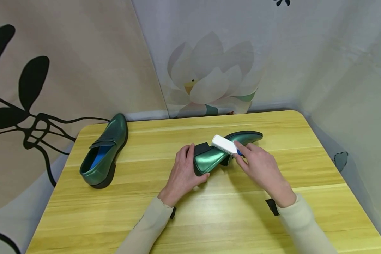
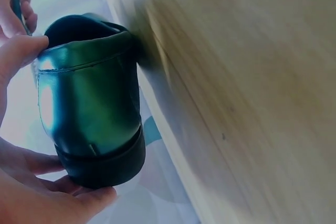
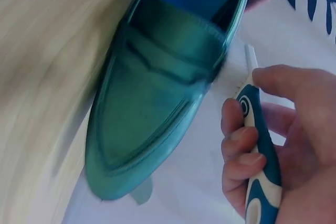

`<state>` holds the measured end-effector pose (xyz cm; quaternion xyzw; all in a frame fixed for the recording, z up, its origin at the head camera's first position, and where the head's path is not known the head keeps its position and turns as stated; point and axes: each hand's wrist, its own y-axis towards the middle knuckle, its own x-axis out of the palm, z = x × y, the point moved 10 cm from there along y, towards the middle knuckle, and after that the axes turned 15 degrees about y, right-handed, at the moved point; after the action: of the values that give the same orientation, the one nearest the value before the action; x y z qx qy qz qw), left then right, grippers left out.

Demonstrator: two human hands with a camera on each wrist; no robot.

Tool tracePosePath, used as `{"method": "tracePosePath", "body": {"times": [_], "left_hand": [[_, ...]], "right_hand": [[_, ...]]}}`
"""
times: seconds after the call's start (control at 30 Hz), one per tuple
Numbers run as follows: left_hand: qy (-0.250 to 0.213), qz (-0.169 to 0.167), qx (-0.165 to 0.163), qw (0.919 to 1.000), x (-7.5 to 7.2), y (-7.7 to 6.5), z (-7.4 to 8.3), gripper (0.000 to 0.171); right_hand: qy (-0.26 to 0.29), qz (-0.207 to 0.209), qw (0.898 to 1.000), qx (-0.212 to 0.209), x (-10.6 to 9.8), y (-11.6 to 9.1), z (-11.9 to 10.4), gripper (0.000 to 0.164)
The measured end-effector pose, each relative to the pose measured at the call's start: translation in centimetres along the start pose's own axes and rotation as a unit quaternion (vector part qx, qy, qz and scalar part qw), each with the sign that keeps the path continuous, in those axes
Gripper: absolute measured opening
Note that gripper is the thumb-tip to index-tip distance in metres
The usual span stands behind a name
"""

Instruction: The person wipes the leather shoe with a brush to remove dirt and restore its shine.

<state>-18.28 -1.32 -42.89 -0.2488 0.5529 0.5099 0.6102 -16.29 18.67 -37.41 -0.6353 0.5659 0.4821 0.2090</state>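
Note:
A metallic green loafer (image 1: 209, 160) lies tilted on its side above the table, its toe pointing right. My left hand (image 1: 185, 173) grips it at the heel; in the left wrist view the thumb is at the collar and the fingers (image 2: 97, 199) curl under the black heel block. My right hand (image 1: 260, 165) holds a brush (image 1: 223, 144) with a white head and a blue-and-white handle (image 3: 262, 156), fingers wrapped around the handle. The bristles are against the loafer's side in the head view. The right wrist view shows the loafer's strap and blue insole.
The matching green loafer (image 1: 106, 151) stands upright at the table's left edge, toe to the back. The wooden table (image 1: 228, 218) reaches back to a curtain (image 1: 273, 70) with a printed flower and dark leaves.

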Motion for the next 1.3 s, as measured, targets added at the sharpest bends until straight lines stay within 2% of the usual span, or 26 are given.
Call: {"method": "tracePosePath", "body": {"times": [0.27,0.5,0.7,0.93,1.13,1.3], "left_hand": [[-0.024,-0.015,-0.017,0.9995,0.7,-0.3,-0.6,0.109],[-0.064,-0.045,-0.052,0.9956,1.5,-0.4,-1.6,0.109],[-0.091,-0.042,-0.074,0.9923,1.5,-0.4,-2.2,0.109],[-0.114,-0.07,-0.092,0.9867,1.5,0.3,-2.8,0.11],[-0.146,-0.12,-0.131,0.9732,2.2,1.0,-4.1,0.107],[-0.168,-0.142,-0.149,0.9641,2.4,1.5,-5.0,0.096]], "right_hand": [[0.019,0.064,0.997,0.036,-2.4,-0.8,3.9,0.044],[0.058,0.101,0.989,0.091,-3.3,-1.5,7.9,0.045],[0.084,0.097,0.984,0.127,-3.3,-1.9,10.6,0.047],[0.137,0.088,0.971,0.175,-3.3,-2.1,13.2,0.052],[0.186,0.06,0.951,0.238,-2.7,-2.7,15.2,0.059],[0.213,0.062,0.943,0.247,-2.6,-2.9,15.5,0.059]]}}
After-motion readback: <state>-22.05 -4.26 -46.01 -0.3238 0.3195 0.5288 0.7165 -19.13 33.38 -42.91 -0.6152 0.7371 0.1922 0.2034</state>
